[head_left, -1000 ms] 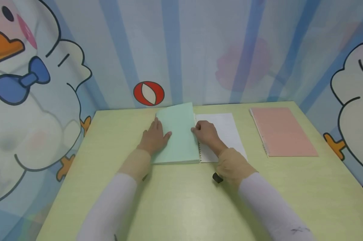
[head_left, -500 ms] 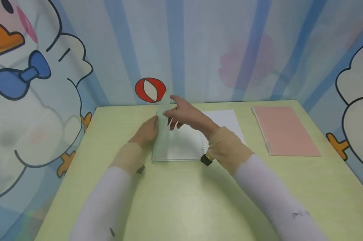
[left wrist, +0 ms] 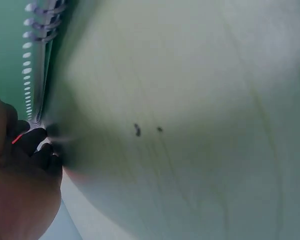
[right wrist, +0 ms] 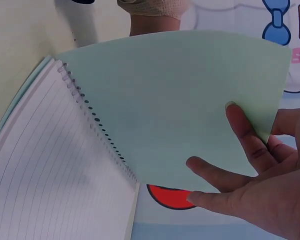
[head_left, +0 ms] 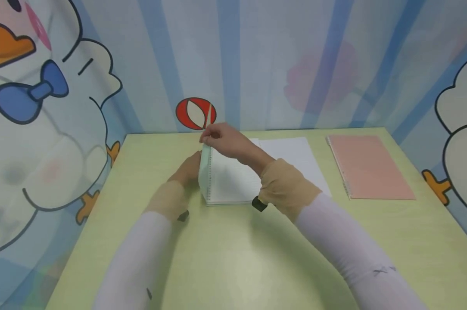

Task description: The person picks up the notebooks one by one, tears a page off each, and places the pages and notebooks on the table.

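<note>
A spiral notebook lies on the table with its ruled page (head_left: 233, 172) facing up and its mint-green cover (head_left: 204, 170) raised nearly upright at the left. My right hand (head_left: 227, 140) pinches the cover's outer edge; in the right wrist view, spread fingers (right wrist: 245, 132) lie against the cover's inner face. My left hand (head_left: 189, 167) is behind the cover, at the spine's left side. In the left wrist view the left hand (left wrist: 27, 185) has curled fingers gripping the notebook by the spiral binding (left wrist: 45, 22). Some left fingertips are hidden.
Another white page (head_left: 291, 157) adjoins the notebook on the right, partly under my right arm. A pink spiral notebook (head_left: 373, 168) lies farther right on the table (head_left: 218, 254). A printed curtain (head_left: 253, 64) with duck figures stands behind the table.
The green cover has swung from lying flat up to the left, baring the ruled page. My right hand has moved left and now holds the cover; the left hand has slipped behind it.
</note>
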The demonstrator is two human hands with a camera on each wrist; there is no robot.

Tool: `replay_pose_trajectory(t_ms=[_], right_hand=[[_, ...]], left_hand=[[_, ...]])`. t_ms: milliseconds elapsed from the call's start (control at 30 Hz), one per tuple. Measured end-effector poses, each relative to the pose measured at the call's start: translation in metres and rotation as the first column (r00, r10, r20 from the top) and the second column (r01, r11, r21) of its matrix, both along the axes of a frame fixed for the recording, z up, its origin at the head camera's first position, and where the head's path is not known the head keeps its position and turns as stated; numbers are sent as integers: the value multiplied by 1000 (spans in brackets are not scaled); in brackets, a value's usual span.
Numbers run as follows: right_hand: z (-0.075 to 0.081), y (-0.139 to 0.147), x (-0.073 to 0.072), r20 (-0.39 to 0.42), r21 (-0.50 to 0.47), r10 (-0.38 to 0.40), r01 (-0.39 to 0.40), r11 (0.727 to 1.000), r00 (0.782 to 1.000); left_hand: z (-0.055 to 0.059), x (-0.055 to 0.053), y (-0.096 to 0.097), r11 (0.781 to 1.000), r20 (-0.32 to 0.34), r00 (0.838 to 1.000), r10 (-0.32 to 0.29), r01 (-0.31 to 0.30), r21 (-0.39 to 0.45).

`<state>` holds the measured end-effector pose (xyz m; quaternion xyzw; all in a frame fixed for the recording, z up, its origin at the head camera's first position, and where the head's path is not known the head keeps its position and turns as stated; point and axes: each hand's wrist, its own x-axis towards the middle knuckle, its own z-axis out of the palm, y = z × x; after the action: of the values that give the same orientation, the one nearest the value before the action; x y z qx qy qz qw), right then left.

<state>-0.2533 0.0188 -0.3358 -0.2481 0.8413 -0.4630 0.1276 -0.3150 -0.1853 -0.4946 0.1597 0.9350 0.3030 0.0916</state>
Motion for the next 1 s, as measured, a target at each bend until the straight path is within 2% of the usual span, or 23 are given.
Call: replay_pose_trajectory(t_ms=[33, 133, 200, 267, 367, 433, 500, 600, 667, 733, 833, 900, 1000], right_hand=[[-1, 5, -1, 28, -26, -7, 8, 1000, 1000], [-3, 25, -4, 94, -78, -26, 33, 996, 995], [-4, 40, -3, 120, -70, -34, 43, 997, 992], [-7, 58, -1, 145, -30, -58, 63, 998, 988], [-18, 82, 4, 164, 81, -98, 86, 993, 982], [-33, 95, 6, 154, 160, -126, 101, 982, 980], [-50, 104, 8, 145, 221, -152, 117, 968, 978], [-76, 111, 11, 100, 266, -211, 178, 947, 972], [-89, 112, 13, 59, 281, -252, 226, 933, 966], [-99, 113, 16, -9, 314, -266, 255, 915, 964], [-111, 112, 16, -114, 424, -220, 248, 871, 969], [-115, 111, 16, -162, 499, -173, 232, 835, 971], [-115, 110, 13, -180, 580, -127, 210, 788, 975]], left_hand=[[0, 1, 4, 1000, -4, 1000, 17, -17, 0], [17, 19, 21, 997, 10, 998, 57, -57, -43], [19, 26, 29, 994, 0, 997, 80, -80, -78], [20, 29, 35, 988, -9, 996, 91, -91, -124], [21, 33, 42, 979, -26, 993, 119, -122, -163], [21, 35, 47, 972, -35, 989, 142, -146, -184], [20, 37, 52, 958, -53, 987, 151, -159, -239], [19, 36, 58, 912, -119, 987, 106, -144, -384], [17, 34, 63, 868, -162, 986, 41, -115, -482], [17, 32, 67, 842, -182, 983, -18, -83, -533], [15, 28, 74, 833, -172, 983, -65, -42, -552], [16, 27, 80, 835, -180, 981, -73, -39, -549], [15, 26, 90, 846, -202, 978, -59, -59, -530]])
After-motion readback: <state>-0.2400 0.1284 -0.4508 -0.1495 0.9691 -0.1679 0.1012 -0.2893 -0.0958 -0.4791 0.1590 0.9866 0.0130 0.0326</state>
